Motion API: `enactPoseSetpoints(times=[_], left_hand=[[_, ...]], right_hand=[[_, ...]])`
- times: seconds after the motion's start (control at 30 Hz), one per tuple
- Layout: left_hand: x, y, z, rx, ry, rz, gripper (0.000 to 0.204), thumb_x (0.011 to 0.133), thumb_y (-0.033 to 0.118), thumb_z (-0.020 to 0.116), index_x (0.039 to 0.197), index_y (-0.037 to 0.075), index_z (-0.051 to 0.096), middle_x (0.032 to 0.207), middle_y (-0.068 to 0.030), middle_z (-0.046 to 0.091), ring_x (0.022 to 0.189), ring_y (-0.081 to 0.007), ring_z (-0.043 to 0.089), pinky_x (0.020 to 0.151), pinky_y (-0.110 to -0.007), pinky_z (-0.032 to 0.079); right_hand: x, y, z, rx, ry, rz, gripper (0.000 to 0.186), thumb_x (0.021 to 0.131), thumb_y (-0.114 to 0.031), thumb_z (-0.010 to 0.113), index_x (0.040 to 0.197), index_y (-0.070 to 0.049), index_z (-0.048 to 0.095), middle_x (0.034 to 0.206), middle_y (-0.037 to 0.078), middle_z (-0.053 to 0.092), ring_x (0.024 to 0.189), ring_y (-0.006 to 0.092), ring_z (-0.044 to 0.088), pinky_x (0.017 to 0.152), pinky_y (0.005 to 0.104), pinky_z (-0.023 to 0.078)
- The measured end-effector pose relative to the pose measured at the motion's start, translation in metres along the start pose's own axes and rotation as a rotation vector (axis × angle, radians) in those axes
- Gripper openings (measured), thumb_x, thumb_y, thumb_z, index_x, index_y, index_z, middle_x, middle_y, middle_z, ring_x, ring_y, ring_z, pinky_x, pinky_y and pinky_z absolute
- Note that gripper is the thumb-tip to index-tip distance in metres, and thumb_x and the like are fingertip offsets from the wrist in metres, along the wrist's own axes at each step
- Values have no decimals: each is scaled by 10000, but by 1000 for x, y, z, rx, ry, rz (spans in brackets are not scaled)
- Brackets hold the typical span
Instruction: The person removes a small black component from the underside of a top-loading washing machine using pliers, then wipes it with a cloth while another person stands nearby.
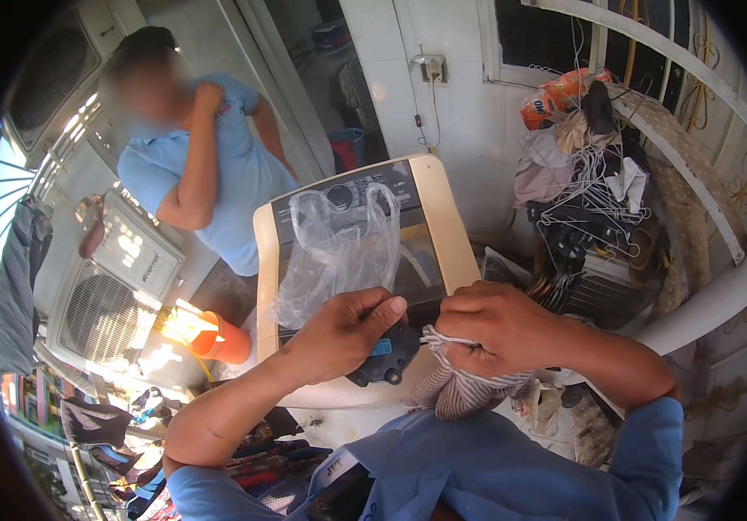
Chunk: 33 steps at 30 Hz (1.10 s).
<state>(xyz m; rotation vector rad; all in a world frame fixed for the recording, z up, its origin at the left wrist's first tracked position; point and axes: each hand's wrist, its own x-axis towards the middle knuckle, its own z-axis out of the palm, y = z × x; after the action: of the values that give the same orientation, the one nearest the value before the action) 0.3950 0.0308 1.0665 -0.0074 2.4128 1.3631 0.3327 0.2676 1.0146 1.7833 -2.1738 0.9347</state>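
Observation:
My left hand (345,337) is closed on a dark rounded part (388,368) with small lugs and a teal label; its exact kind I cannot make out. Close beside it, my right hand (496,328) grips a striped grey-white cloth (464,388), which hangs below the fist and reaches up to the part's edge. Both hands are over the near edge of a top-loading washing machine (447,217) with a cream frame and dark control panel. On its lid lies a crumpled clear plastic bag (330,252), just beyond my left hand.
A person in a light blue shirt (247,165) stands beyond the machine, left. Near them are an orange bucket (221,337) and an outdoor air-conditioner unit (100,317). Wire hangers (595,195) and clothes are heaped at right. A white pipe (707,291) crosses the right side.

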Motion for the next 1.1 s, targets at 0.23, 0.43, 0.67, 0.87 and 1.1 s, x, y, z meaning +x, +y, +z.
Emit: enactPoseSetpoints(times=[0.23,0.43,0.67,0.87,1.1], left_hand=[[7,-14,7,-51,-6,19,443,1076,411,493,1005,4,653,742,-11,571,680,-86,498,618,-298,436],[12,-19,9,-22,8,13,457,1075,418,493,977,-3,641,718,-9,548,680,-82,469,610,-295,427],[12,-20,12,-38,24,-14,434,1071,408,507,967,8,637,718,-19,547,681,-85,484,609,-303,438],[12,-23,2,-108,-57,-87,433,1067,421,510,964,22,644,823,-38,660,769,-92,615,662,-285,534],[-1,-23,-6,-304,87,50,341,1051,342,566,1036,11,648,891,-88,674,802,-145,648,671,-297,547]], right_hand=[[0,3,12,-7,68,-38,156,789,-125,696,885,-51,598,809,96,549,792,294,601,679,423,495],[5,5,24,78,130,-17,172,732,-58,686,872,-29,590,764,106,498,699,328,553,617,437,457],[2,10,33,120,167,-17,179,730,-62,689,882,-24,601,777,108,516,716,329,565,629,445,467],[-12,15,24,197,100,43,162,825,-94,690,958,-16,639,831,117,568,754,329,589,679,412,491],[-42,23,38,744,699,571,213,1021,-211,591,1059,-10,648,930,17,668,791,106,613,732,289,497]])
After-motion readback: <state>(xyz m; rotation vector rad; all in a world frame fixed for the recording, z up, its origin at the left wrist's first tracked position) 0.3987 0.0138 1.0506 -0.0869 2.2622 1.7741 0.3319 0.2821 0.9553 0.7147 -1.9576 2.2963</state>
